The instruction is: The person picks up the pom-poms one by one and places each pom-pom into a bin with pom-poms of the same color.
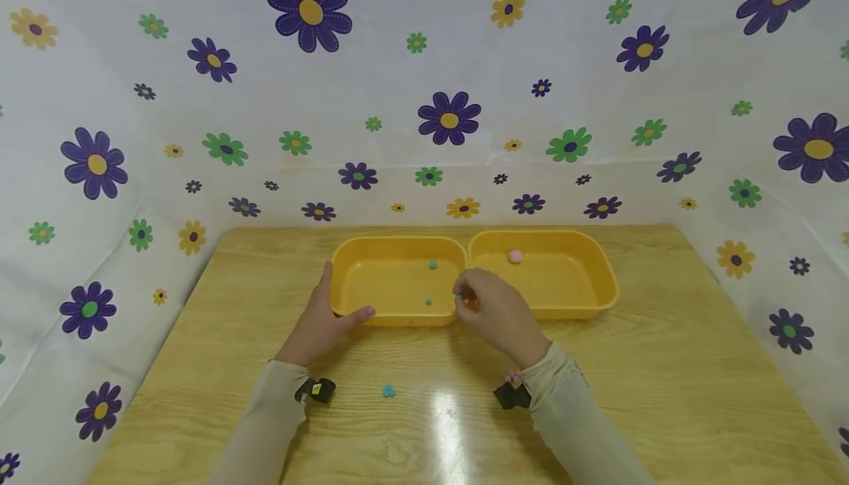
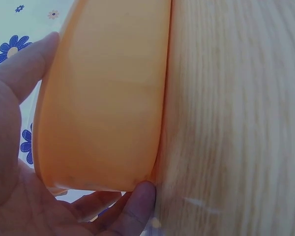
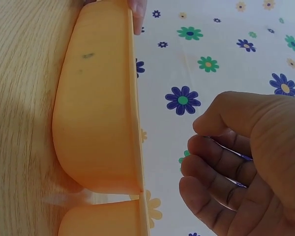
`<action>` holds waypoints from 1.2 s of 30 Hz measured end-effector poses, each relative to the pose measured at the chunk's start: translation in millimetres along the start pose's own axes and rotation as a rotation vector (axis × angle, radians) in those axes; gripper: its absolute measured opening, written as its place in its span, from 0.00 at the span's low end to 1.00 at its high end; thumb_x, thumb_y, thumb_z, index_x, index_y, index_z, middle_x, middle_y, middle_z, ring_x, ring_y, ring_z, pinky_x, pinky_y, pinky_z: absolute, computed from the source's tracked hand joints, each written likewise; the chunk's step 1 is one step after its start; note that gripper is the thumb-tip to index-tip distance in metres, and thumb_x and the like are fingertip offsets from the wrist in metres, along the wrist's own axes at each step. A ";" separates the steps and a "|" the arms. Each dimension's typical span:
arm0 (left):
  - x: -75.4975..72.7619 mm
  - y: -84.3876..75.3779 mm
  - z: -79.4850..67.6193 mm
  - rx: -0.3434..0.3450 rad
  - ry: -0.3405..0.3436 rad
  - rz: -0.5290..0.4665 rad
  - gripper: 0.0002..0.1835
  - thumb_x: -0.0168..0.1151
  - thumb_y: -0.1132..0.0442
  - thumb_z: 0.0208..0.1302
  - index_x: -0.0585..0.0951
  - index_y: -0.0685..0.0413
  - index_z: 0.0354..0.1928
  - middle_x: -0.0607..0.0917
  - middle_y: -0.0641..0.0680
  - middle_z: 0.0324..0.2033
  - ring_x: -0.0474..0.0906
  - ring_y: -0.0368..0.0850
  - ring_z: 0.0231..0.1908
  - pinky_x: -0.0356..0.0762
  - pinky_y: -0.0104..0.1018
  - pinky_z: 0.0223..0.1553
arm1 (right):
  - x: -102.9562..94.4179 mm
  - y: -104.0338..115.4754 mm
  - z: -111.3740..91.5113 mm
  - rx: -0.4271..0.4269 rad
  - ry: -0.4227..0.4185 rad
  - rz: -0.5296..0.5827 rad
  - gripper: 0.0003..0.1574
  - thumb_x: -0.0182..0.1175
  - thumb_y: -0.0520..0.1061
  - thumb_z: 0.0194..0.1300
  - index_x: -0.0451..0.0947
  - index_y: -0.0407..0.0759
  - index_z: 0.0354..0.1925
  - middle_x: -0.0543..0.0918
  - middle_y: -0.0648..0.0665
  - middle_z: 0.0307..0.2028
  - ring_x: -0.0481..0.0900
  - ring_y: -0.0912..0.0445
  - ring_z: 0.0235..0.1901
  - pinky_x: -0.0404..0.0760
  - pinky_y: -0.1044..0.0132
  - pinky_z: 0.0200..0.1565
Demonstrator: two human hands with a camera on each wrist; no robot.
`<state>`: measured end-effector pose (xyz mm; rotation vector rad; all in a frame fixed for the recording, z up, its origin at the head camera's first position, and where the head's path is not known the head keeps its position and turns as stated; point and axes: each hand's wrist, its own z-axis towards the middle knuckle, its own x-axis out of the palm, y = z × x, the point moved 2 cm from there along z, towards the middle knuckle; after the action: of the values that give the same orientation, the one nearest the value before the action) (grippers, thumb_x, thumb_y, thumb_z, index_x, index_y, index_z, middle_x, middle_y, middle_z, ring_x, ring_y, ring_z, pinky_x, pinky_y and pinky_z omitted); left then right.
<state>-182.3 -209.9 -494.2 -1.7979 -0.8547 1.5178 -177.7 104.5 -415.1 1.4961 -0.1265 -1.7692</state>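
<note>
My left hand (image 1: 321,323) grips the left end of a yellow plastic tray (image 1: 398,320), its thumb over the front rim. In the left wrist view, fingers (image 2: 140,204) of that hand lie against the tray's end wall. Two small blue balls (image 1: 432,264) sit inside this tray. Over the spot where the two trays meet, my right hand (image 1: 497,314) pinches a tiny blue ball (image 1: 458,296) at its fingertips. From the right wrist view, the curled right hand (image 3: 236,162) is above rim height; the ball is hidden there.
A second yellow tray (image 1: 564,314) stands at the right against the first, with a pink ball (image 1: 515,256) inside. Several blue balls (image 1: 388,391) lie clustered on the wooden table (image 1: 371,441) nearer me. Flower-printed cloth (image 1: 371,79) encloses the back and sides.
</note>
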 end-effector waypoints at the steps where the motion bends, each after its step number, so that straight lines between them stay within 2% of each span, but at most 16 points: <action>1: -0.1 -0.5 0.0 0.001 0.001 -0.002 0.70 0.70 0.30 0.58 0.27 0.41 0.81 0.43 0.65 0.81 0.52 0.66 0.77 0.51 0.64 0.75 | 0.3 -0.4 -0.3 0.000 0.001 -0.001 0.06 0.68 0.37 0.65 0.80 0.43 0.39 0.82 0.49 0.35 0.79 0.54 0.35 0.83 0.60 0.41; 13: -1.0 -0.7 3.0 0.027 -0.003 0.006 0.70 0.69 0.28 0.58 0.27 0.40 0.81 0.43 0.65 0.81 0.52 0.66 0.77 0.51 0.65 0.75 | -4.1 -3.5 0.4 0.008 -0.030 -0.031 0.07 0.69 0.37 0.64 0.81 0.43 0.39 0.83 0.48 0.35 0.79 0.55 0.35 0.83 0.60 0.41; 20: 0.3 1.0 2.5 0.015 0.002 0.012 0.68 0.69 0.32 0.61 0.27 0.39 0.81 0.40 0.62 0.82 0.45 0.67 0.79 0.49 0.65 0.75 | -1.8 -5.4 -0.4 0.007 -0.006 -0.027 0.07 0.69 0.37 0.64 0.80 0.42 0.40 0.83 0.47 0.36 0.79 0.55 0.37 0.84 0.59 0.43; 28: 0.7 0.6 3.0 0.011 -0.002 0.008 0.68 0.69 0.31 0.60 0.28 0.38 0.82 0.41 0.63 0.82 0.48 0.68 0.78 0.50 0.66 0.75 | 0.1 -7.8 -0.5 0.008 -0.030 -0.038 0.07 0.70 0.37 0.64 0.81 0.42 0.40 0.82 0.49 0.35 0.78 0.56 0.35 0.83 0.59 0.41; 36: 0.5 0.7 1.0 -0.014 0.005 0.011 0.69 0.70 0.31 0.60 0.27 0.39 0.82 0.42 0.65 0.81 0.51 0.68 0.77 0.51 0.65 0.75 | 1.9 -10.5 0.4 0.021 -0.012 -0.024 0.06 0.69 0.37 0.65 0.81 0.43 0.40 0.82 0.49 0.35 0.78 0.55 0.35 0.82 0.60 0.40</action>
<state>-183.2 -209.9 -495.2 -1.8183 -0.8561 1.5174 -183.2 110.3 -422.3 1.5083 -0.1343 -1.8006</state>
